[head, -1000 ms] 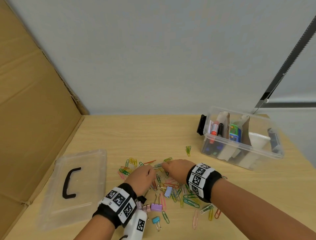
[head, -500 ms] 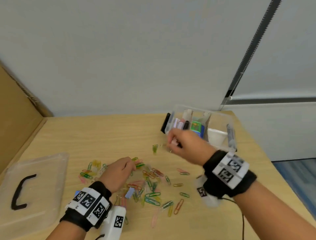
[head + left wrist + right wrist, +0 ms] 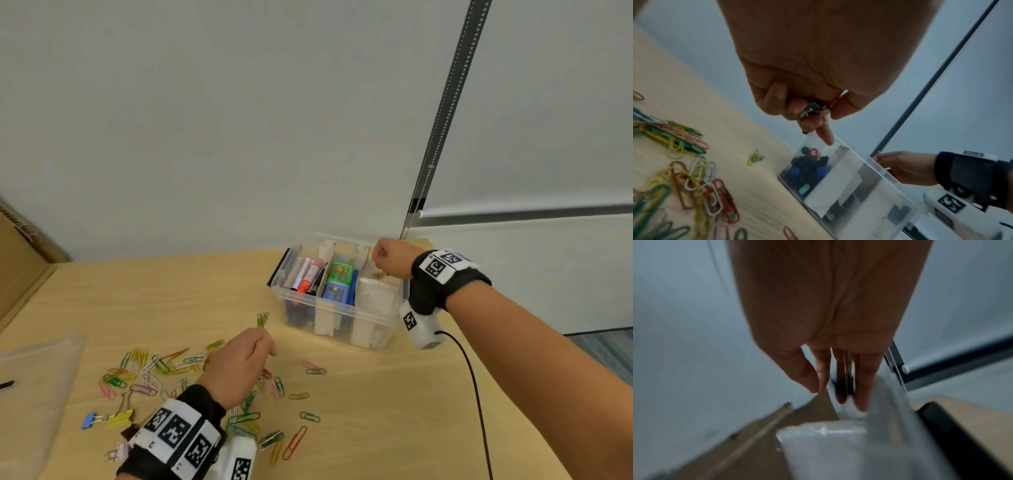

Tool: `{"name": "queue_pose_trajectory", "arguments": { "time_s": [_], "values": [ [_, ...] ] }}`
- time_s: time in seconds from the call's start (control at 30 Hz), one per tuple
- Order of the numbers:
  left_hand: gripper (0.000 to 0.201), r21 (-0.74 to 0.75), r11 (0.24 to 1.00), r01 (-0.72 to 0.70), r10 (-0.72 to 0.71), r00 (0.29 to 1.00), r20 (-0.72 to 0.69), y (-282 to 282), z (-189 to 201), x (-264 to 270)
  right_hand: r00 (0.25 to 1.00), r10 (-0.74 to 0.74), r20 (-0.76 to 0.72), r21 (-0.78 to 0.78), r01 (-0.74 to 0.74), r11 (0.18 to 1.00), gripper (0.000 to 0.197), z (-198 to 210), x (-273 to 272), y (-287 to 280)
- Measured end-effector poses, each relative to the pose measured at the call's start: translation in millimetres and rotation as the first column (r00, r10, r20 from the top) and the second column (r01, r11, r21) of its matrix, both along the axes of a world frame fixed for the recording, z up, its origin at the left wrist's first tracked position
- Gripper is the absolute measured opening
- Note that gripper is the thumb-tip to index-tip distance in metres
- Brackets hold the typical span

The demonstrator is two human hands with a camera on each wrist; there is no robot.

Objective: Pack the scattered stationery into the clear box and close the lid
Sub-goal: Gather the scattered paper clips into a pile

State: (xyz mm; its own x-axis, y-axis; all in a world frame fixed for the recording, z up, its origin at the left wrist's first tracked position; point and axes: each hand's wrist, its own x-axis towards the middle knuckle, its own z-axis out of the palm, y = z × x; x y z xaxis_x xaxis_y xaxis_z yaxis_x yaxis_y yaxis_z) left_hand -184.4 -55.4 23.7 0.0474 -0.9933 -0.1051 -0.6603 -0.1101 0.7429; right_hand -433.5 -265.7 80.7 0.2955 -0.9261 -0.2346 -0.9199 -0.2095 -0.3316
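Observation:
The clear box [image 3: 310, 299] stands open at the table's back right, with markers, a green and blue item and white pieces in its compartments. My right hand [image 3: 385, 255] hovers over its right compartment, fingers pointing down. In the blurred right wrist view a thin dark metal clip [image 3: 846, 378] shows between those fingers. My left hand [image 3: 255, 346] is raised over the scattered paper clips [image 3: 164, 368], left of the box. Its curled fingers pinch a small dark and silver clip [image 3: 813, 108]. The box lid [image 3: 34, 394] lies flat at the far left.
A blue binder clip [image 3: 89, 420] and a yellow one [image 3: 120, 418] lie near my left wrist. A green clip pair [image 3: 262, 318] sits apart near the box. Cardboard [image 3: 20, 274] stands at the left. A black cable [image 3: 476, 394] runs from my right wrist.
My right hand left the clip pile and travelled right and back to above the box. My left hand rose from the pile with a clip. The head view swung right.

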Motion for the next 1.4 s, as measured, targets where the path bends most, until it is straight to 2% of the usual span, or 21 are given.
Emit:
{"name": "queue_pose_trajectory", "arguments": {
  "time_s": [0.07,0.17,0.23,0.33,0.4,0.47,0.63,0.73,0.83,0.9,1.0,1.17,1.4],
  "values": [
    [0.029,-0.031,1.000,0.007,-0.007,1.000,0.007,3,2,-8,0.998,0.020,0.057,0.073,-0.024,0.997,0.030,9,-1,5],
    [0.024,-0.067,0.998,0.007,-0.006,1.000,0.008,5,8,-18,0.980,-0.024,0.199,0.020,0.021,1.000,0.032,11,-13,20],
    [0.024,-0.126,0.992,0.023,-0.022,1.000,0.002,-2,19,-29,0.968,-0.060,0.242,-0.080,0.082,0.993,0.035,-6,-25,35],
    [0.025,-0.260,0.964,0.050,-0.036,0.998,0.058,-26,41,-56,0.985,-0.038,0.168,-0.202,0.072,0.977,0.050,-47,-38,58],
    [0.025,-0.280,0.956,0.084,-0.053,0.991,0.119,-51,54,-78,0.967,-0.015,0.254,-0.236,0.077,0.969,0.056,-68,-38,67],
    [0.026,-0.243,0.958,0.153,-0.093,0.966,0.241,-86,57,-100,0.927,-0.004,0.376,-0.244,0.103,0.964,0.057,-78,-36,71],
    [0.025,-0.052,0.946,0.320,-0.244,0.809,0.534,-164,52,-159,0.885,0.013,0.465,-0.235,0.110,0.966,0.058,-85,-35,70],
    [0.031,0.100,0.903,0.417,-0.361,0.614,0.702,-183,52,-177,0.876,0.018,0.482,-0.238,0.111,0.965,0.059,-85,-35,71],
    [0.040,0.359,0.856,0.372,-0.505,0.456,0.733,-198,48,-182,0.874,0.005,0.486,-0.231,0.122,0.965,0.058,-83,-34,72],
    [0.045,0.463,0.816,0.346,-0.576,0.418,0.703,-203,47,-184,0.876,0.000,0.482,-0.224,0.123,0.967,0.058,-82,-34,73],
    [0.046,0.462,0.809,0.363,-0.587,0.469,0.660,-200,53,-181,0.880,-0.011,0.474,-0.201,0.120,0.972,0.058,-80,-34,73],
    [0.046,0.204,0.891,0.406,-0.446,0.697,0.562,-172,78,-151,0.884,-0.023,0.467,-0.190,0.126,0.974,0.058,-79,-34,74],
    [0.033,-0.070,0.927,0.368,-0.280,0.804,0.524,-79,86,-76,0.916,-0.059,0.396,-0.201,0.149,0.968,0.054,-79,-33,75]
  ]
}}
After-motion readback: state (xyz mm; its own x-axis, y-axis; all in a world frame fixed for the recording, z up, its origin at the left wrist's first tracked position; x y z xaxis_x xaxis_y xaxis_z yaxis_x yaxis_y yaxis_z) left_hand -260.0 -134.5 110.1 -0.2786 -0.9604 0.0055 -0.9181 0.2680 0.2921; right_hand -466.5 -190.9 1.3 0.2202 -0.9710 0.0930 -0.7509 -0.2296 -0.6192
